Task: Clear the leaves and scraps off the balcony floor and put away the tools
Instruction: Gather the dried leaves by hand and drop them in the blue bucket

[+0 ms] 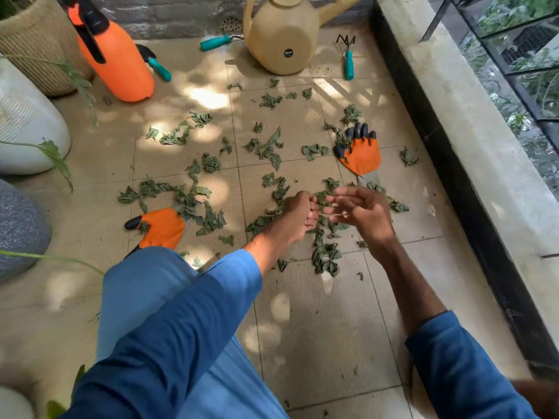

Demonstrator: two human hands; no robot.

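Left hand (298,216) seen curled, contents not discernible | right hand (361,211) held loosely spread, blurred | crumpled green leaves (326,259) scattered over beige tiled floor (320,334)

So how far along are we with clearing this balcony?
Little looks done: leaves lie scattered across the tiles. In hand: the left hand, fingers curled, and the blurred, open right hand meet over the middle clump; whether either holds leaves is unclear. Left: gather all leaves, then put away both orange gloves, the teal-handled tools, sprayer and watering can.
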